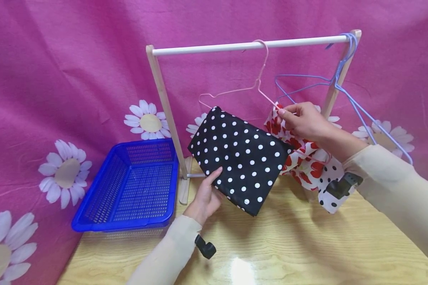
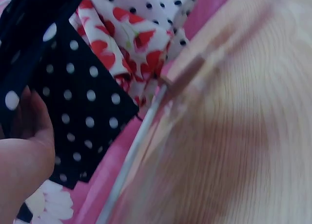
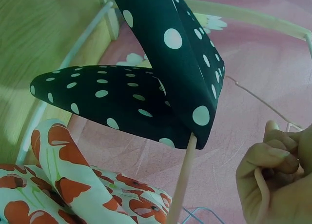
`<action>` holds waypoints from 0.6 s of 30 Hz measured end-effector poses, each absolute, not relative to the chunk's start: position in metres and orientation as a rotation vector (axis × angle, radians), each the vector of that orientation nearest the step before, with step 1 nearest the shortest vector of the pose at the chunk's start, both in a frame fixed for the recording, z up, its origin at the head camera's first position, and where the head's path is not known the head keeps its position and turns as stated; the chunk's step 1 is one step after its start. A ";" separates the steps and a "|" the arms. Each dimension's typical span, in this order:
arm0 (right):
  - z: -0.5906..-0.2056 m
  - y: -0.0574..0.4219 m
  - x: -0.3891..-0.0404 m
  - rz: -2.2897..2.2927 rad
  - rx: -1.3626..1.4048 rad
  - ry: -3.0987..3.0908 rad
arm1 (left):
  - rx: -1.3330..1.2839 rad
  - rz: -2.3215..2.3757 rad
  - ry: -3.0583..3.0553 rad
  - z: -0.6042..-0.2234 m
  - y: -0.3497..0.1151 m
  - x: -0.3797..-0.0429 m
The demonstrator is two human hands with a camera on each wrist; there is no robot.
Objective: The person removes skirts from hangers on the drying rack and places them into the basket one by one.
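Observation:
A black cloth with white dots hangs folded over the lower bar of a pink hanger. The hanger's hook is over the rack's white rail. My left hand pinches the cloth's lower left edge, thumb on the front and fingers behind. The right hand grips the hanger's right shoulder, fingers curled round the wire in the right wrist view. From that side the cloth's two halves spread apart below the bar. Behind the right forearm hangs a white cloth with red flowers, partly hidden.
Blue hangers hang bunched at the rail's right end. A blue plastic basket stands on the wooden table, left of the rack. Below the flowered cloth shows a white, black-dotted cloth. A pink curtain with daisies hangs behind.

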State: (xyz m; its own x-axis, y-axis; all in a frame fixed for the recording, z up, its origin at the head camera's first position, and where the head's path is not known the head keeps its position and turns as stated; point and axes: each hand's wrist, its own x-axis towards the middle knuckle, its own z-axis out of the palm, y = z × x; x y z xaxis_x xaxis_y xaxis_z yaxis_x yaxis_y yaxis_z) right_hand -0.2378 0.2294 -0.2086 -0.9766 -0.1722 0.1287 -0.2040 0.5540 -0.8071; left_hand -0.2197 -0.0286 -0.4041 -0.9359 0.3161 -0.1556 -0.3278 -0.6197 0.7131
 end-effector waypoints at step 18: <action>-0.209 0.235 -0.245 1.335 0.326 -2.780 | -0.046 2.613 1.090 -0.379 -0.019 -0.194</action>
